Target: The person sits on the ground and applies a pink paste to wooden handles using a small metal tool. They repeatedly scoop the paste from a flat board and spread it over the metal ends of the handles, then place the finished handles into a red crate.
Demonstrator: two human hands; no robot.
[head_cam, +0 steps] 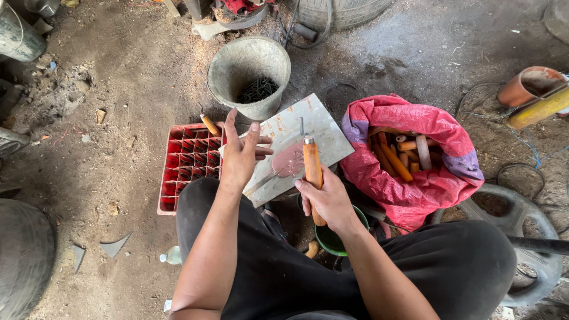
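Note:
My right hand (327, 200) grips an orange wooden handle (312, 168) with a short metal tip pointing away from me. It is held over a pale board (317, 127) that carries a smear of pinkish paste (288, 160). My left hand (241, 151) hovers with fingers spread above the board's left edge and a red compartment tray (184, 166), holding nothing. One orange handle (210, 125) stands in the tray's far corner. A thin metal blade (261, 184) lies on the board below my left hand.
A grey bucket (228, 71) with dark metal pieces stands beyond the board. A pink bag (415, 189) of orange and pale handles sits at the right. A green bowl (332, 243) is between my knees. Tyres lie at the left and top; a metal wheel at the right.

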